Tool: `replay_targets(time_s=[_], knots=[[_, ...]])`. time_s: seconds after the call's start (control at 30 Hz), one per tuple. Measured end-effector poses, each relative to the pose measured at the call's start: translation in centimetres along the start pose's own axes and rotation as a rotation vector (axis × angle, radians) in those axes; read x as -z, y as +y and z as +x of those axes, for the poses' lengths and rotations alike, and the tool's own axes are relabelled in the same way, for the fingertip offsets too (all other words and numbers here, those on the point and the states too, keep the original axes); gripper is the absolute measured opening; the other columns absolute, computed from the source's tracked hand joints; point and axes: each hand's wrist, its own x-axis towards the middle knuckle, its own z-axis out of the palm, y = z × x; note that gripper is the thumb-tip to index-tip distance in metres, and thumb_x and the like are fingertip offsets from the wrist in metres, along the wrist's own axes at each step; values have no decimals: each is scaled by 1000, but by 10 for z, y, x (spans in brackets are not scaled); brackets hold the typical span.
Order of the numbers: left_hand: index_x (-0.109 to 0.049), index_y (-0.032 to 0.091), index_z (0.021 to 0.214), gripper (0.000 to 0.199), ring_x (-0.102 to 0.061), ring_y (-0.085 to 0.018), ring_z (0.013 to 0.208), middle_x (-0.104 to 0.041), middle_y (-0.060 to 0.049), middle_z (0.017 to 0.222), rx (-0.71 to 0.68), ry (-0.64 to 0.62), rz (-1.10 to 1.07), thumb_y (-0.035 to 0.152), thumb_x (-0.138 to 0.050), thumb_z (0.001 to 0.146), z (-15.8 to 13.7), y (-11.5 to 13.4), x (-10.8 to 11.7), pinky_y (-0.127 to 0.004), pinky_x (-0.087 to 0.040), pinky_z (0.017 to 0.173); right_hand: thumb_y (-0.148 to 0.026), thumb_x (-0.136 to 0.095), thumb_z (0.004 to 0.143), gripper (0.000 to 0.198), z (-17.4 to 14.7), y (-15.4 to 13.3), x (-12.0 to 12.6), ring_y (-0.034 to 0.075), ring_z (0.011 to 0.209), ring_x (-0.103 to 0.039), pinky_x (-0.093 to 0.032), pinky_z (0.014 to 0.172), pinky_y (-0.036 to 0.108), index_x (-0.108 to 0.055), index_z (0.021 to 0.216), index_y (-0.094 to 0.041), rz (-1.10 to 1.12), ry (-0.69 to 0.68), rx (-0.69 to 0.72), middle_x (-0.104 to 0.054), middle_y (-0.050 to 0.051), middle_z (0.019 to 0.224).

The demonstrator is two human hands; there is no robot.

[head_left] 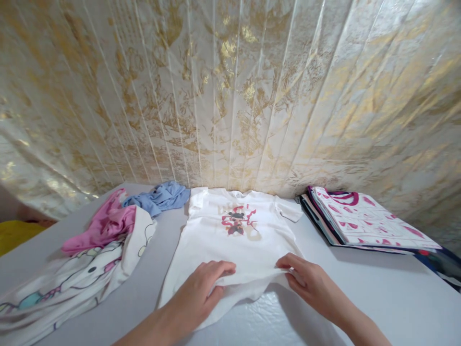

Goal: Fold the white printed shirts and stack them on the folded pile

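Observation:
A white T-shirt (201,235) with a red and black cartoon print lies spread on the table, its neckline toward the far edge and both short sleeves out to the sides. My left hand (201,290) pinches the fabric near the lower hem between thumb and fingers. On the other side my right hand (306,283) grips the same lower part, also between thumb and fingers. Between the two hands the cloth is lifted slightly off the table, and the bottom edge hangs in a loose fold.
Left of the shirt lie a crumpled blue garment (162,198), a pink one (104,223) and a white printed cloth (82,278). A stack of folded clothes (374,218) sits at the right. Behind the table (389,283) hangs a gold-patterned curtain (230,96). Something yellow (18,235) shows far left.

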Motion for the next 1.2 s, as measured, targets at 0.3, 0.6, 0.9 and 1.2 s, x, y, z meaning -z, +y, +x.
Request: replay_targets(time_s=[0.3,0.6,0.9,1.2], knots=[[-56,22,101,24,-54,-25,113,-61,-6,120,-178,-191,234,18,-63,79,-3,16,-2,-41,-39,101,-23,-43,89,22,-8,0,26,18,88,-68,-53,76,28,-65,91,-23,73,-97,-8,-71,5,104],[-51,21,84,11,-56,-19,103,-60,-5,112,-119,-105,90,11,-48,79,-8,23,2,-30,-44,95,-12,-57,68,69,-42,5,5,27,136,-41,-39,109,42,-50,136,-26,-126,-165,75,-41,9,150],[-42,30,136,55,-44,-26,131,-48,-6,142,-145,-126,191,26,-59,84,-32,-5,10,-44,-35,111,-4,-37,67,68,-50,35,19,22,111,-64,-55,91,39,-54,129,-26,-242,41,7,-65,6,125],[-46,31,135,72,-44,-24,132,-50,0,143,-245,-127,409,3,-46,69,-46,17,12,-45,-29,115,-3,-52,64,46,-38,-44,8,22,105,-61,-52,90,36,-63,103,-25,-138,-242,137,-64,5,115]])
